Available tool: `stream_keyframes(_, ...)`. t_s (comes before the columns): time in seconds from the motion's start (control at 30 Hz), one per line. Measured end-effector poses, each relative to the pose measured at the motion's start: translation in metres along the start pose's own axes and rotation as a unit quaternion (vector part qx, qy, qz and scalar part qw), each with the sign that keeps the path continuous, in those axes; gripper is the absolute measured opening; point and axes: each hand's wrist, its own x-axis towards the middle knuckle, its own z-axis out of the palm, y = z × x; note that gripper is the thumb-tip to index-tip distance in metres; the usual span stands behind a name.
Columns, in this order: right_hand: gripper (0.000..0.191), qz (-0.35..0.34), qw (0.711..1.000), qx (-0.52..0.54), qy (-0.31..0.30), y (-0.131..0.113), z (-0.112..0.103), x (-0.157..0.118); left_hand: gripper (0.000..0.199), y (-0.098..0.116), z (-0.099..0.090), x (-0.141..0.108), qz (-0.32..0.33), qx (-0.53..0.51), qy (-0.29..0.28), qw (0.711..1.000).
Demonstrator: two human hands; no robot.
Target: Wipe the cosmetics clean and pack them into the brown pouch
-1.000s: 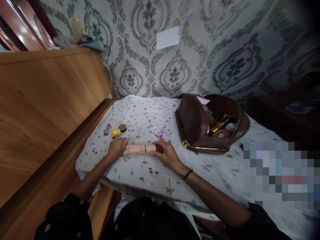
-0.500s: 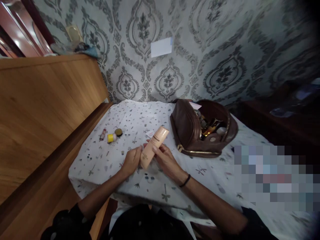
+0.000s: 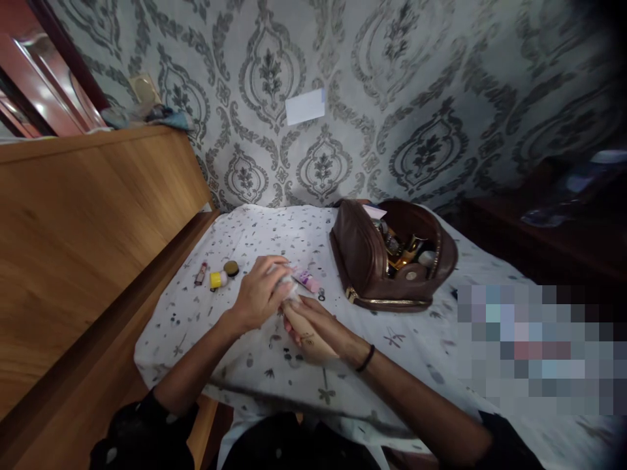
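Note:
A peach cosmetic tube (image 3: 309, 338) lies in my right hand (image 3: 321, 316), its flat end pointing down toward me. The fingers of that hand are wrapped round it. My left hand (image 3: 257, 294) is curled over the other end of the tube, with a whitish crumpled piece (image 3: 290, 288), like a wipe or tissue, between its fingers and the tube. That end is mostly hidden, and the whitish piece is partly blurred. Just beyond both hands, a small pink and purple tube (image 3: 308, 281) rests on the patterned cloth.
An unzipped brown toiletry bag (image 3: 362, 251) with cosmetics inside stands to the right. On the left of the cloth (image 3: 259, 225) are a yellow-capped bottle (image 3: 217, 280), a round dark-lidded jar (image 3: 231, 268) and a small lip tube (image 3: 200, 273). A wooden panel (image 3: 108, 215) borders the left side.
The peach tube has turned over, its flat end swinging from away to toward me. My left hand has moved up to its other end with the whitish piece. The pink tube has come into view.

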Motion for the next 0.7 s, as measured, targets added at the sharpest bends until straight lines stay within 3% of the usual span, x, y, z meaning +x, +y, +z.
stream_keyframes(0.1, 0.046, 0.028, 0.998, -0.04, -0.032, 0.001, -0.002, -0.003, 0.034, -0.005, -0.004, 0.005, 0.026, 0.064, -0.129, 0.989)
stream_keyframes(0.2, 0.041, 0.016, 0.993, -0.113, -0.044, 0.0, -0.003, -0.005, 0.033, -0.01, -0.007, 0.01, -0.04, 0.056, -0.181, 0.981)
stream_keyframes(0.33, 0.041, -0.011, 0.982, -0.177, -0.062, -0.001, -0.001, -0.006, 0.025, -0.018, -0.015, 0.023, -0.141, -0.064, -0.235, 0.96)
stream_keyframes(0.47, 0.042, -0.023, 0.978, -0.2, -0.064, -0.003, 0.002, -0.009, 0.016, -0.025, -0.021, 0.033, -0.219, -0.212, -0.283, 0.909)
stream_keyframes(0.7, 0.039, -0.041, 0.967, -0.221, -0.117, -0.008, 0.006, -0.014, 0.008, -0.02, -0.023, 0.025, -0.329, -0.403, -0.306, 0.797)
